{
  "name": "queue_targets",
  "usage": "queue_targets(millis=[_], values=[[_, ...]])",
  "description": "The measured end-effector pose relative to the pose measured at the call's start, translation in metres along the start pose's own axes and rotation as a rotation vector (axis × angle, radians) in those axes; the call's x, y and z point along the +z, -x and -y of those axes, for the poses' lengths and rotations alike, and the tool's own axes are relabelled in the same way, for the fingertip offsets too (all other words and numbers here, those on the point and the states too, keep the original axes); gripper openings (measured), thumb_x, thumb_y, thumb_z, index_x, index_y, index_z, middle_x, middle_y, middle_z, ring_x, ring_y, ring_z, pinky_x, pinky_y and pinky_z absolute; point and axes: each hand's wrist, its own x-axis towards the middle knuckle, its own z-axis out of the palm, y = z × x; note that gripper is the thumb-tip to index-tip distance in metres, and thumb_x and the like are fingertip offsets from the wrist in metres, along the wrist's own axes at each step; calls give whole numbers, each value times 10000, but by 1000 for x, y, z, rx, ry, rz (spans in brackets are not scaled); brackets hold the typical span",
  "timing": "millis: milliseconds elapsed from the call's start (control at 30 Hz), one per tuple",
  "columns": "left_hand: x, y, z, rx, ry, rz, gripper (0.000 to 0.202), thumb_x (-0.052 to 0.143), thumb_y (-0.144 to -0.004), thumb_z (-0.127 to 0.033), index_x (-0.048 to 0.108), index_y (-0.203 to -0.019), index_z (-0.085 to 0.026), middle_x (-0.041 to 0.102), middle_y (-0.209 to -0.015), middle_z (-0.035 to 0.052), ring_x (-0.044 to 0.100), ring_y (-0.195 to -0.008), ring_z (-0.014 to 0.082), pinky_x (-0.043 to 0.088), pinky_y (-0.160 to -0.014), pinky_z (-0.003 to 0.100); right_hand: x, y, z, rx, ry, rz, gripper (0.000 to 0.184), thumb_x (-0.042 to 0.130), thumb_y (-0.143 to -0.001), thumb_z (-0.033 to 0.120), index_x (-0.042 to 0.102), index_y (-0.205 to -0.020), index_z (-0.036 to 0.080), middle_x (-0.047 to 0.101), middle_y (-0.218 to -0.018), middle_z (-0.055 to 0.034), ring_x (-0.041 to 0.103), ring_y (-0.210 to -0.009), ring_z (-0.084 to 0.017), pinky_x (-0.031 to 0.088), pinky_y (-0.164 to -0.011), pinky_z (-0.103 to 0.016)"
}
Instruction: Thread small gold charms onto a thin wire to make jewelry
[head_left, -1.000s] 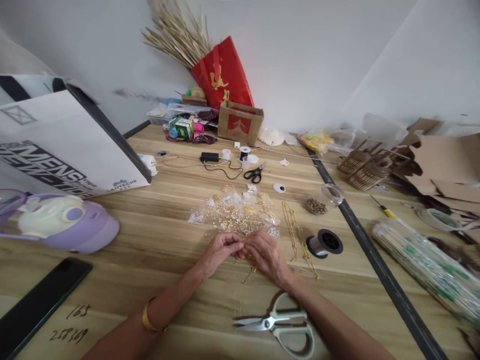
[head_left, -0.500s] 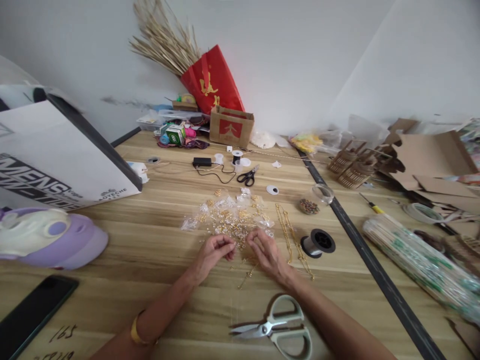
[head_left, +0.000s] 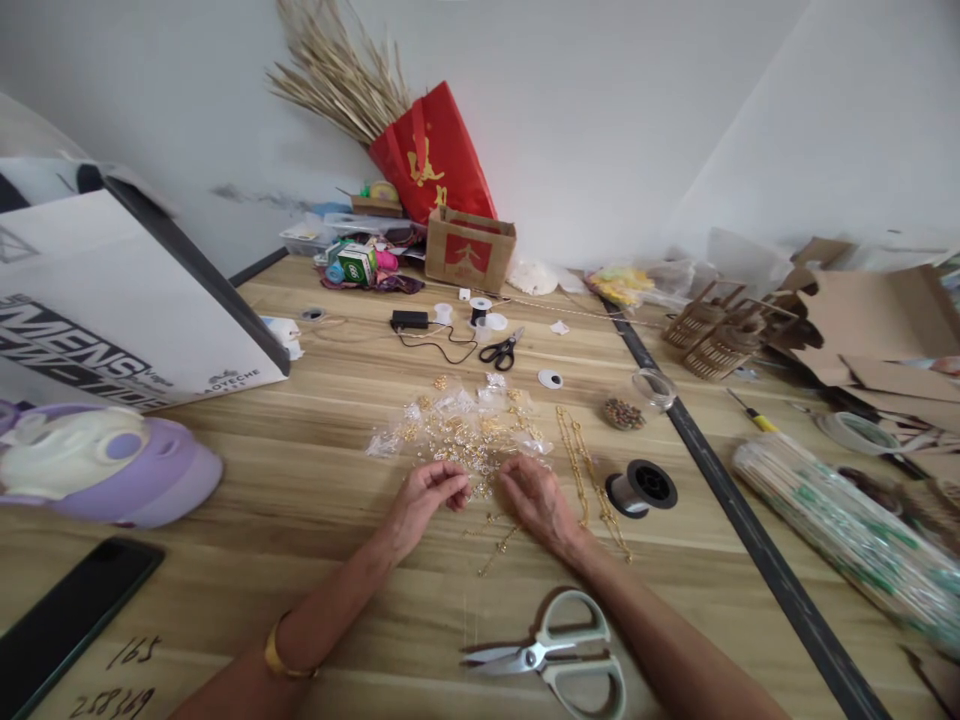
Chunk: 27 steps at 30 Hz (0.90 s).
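Note:
In the middle of the wooden table my left hand (head_left: 429,500) is closed in a pinch, thumb against fingertips, at the near edge of a pile of small gold and clear beads (head_left: 476,435). What it pinches is too small to make out. My right hand (head_left: 536,502) rests at the pile's right side with fingers curled inward and their tips hidden. A thin gold chain (head_left: 499,548) lies between the wrists. Longer gold chains (head_left: 574,455) stretch out to the right, beside a spool of wire (head_left: 640,487). Light-handled scissors (head_left: 555,655) lie below, blades pointing left.
A phone (head_left: 79,620), a purple-and-white device (head_left: 120,465) and a big white box (head_left: 127,300) take up the left. Black scissors (head_left: 502,350) and a jar of beads (head_left: 626,408) lie farther back. Wrapped sticks (head_left: 840,530) fill the right, past a dark strip (head_left: 720,490).
My right fingers have curled down closer to the beads and slightly away from my left hand. The left hand keeps its pinch. The whole view has shifted a little.

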Motion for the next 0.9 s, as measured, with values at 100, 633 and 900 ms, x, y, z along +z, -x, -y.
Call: queue_targets(millis=[100,633,900], values=[[1,1,0,-25,21,4,295,771,-623,-339,624,-736,-109,648,-616,6,557,-512,90,439,-520,215,1,1,-3,-41,50,-10,82,482,-876,212,549,-830,199,614,-768,-35,557,-736,-176,426,-692,-291],[2,3,3,-17,-4,22,287,738,-655,-348,603,-728,-106,599,-599,-13,516,-502,73,406,-511,204,-3,0,4,-142,172,11,153,504,-870,204,607,-981,180,610,-971,-97,538,-926,-226,435,-817,-374],[10,8,-3,4,-96,82,295,716,-662,-375,614,-708,-102,571,-575,-16,499,-502,78,406,-507,210,-2,2,31,189,-422,255,315,540,-861,354,611,-1103,165,651,-833,-45,588,-717,-149,468,-640,-257]])
